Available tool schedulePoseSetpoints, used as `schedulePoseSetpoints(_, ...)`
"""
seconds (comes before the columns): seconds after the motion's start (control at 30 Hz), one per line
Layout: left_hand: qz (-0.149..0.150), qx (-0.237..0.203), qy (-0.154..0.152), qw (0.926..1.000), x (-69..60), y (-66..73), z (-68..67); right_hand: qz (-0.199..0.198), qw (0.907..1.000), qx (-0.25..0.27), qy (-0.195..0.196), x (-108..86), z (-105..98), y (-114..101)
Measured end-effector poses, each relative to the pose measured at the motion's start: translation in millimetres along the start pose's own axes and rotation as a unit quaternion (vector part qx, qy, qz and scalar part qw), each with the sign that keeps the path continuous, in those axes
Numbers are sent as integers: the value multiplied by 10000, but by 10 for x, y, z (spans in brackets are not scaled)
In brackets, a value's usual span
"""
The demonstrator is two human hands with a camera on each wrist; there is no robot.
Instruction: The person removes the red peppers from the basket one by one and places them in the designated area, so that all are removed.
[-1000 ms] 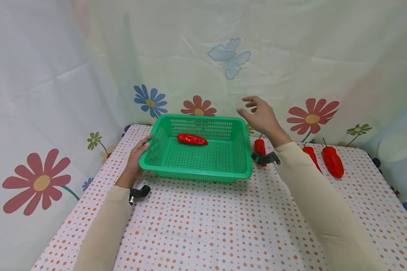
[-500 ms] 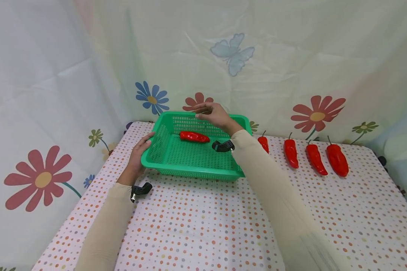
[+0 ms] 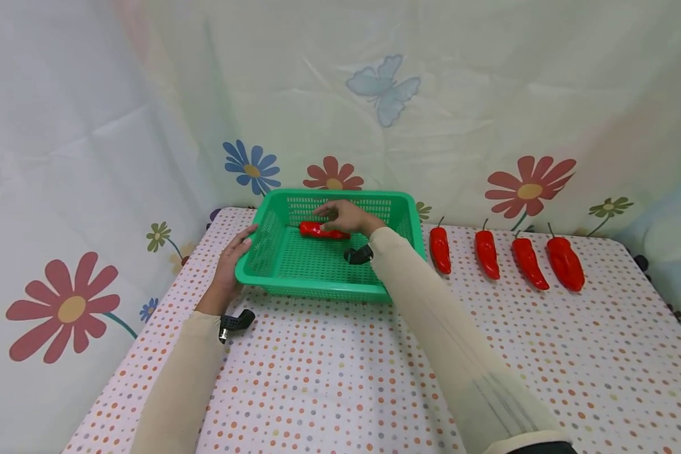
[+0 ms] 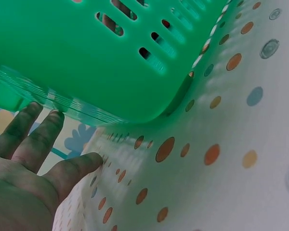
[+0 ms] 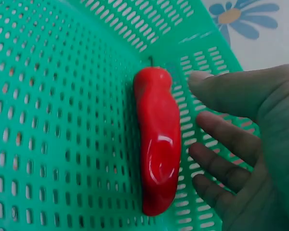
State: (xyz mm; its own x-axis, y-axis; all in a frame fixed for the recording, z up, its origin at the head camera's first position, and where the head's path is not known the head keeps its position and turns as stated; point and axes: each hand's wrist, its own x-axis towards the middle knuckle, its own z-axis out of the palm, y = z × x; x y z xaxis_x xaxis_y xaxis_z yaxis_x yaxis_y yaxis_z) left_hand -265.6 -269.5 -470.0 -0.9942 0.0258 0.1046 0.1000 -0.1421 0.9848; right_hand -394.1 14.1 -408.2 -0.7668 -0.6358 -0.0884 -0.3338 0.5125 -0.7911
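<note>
A green slotted plastic basket [image 3: 329, 288] stands on the dotted tablecloth. One red pepper [image 5: 159, 139] lies in it along the back wall, its thin stem toward the left. My right hand [image 3: 345, 216] is over this pepper inside the basket. In the right wrist view, the thumb and fingers [image 5: 221, 166] are spread beside the pepper, with a gap between. My left hand [image 3: 227, 265] is at the basket's left side, fingers extended. The left wrist view has its fingertips [image 4: 53, 118] up against the basket rim, the thumb apart from it.
Right of the basket, several more red peppers lie in a row: a slim one [image 3: 440, 250], two others [image 3: 487, 254] [image 3: 529, 263], and a wide one [image 3: 565, 263]. A flowered curtain [image 3: 459, 94] hangs behind the table. The tablecloth [image 3: 318, 378] stretches toward me.
My right hand has moved left from beyond the basket's right rim, then down into the basket over the pepper. My left hand has stayed at the basket's left side.
</note>
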Motion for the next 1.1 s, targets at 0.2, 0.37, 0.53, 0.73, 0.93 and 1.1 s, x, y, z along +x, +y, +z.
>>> schedulePoseSetpoints(0.2, -54, -42, 15, 10000, -17, 30, -21, 37, 9963, -650, -566, 2, 53, 16)
schedulePoseSetpoints(0.37, -168, -51, 10, 9998, -41, 63, -11, 105, 9931, -1032, -548, -15, 73, 3)
schedulePoseSetpoints(0.53, -134, -18, -35, 9999, -48, 100, -13, 280, 9926, -1080, -478, -2, 78, 10)
schedulePoseSetpoints(0.73, -93, -49, 12, 9999, -47, 106, -20, 390, 9922, -1004, -630, 15, 121, -6)
schedulePoseSetpoints(0.93, -64, -84, 4, 9999, -41, 86, -20, 489, 9914, -1054, -597, 17, 136, -18)
schedulePoseSetpoints(1.1, -82, -99, 53, 9999, -43, 81, -17, 409, 9897, -1226, -610, 11, 150, -34)
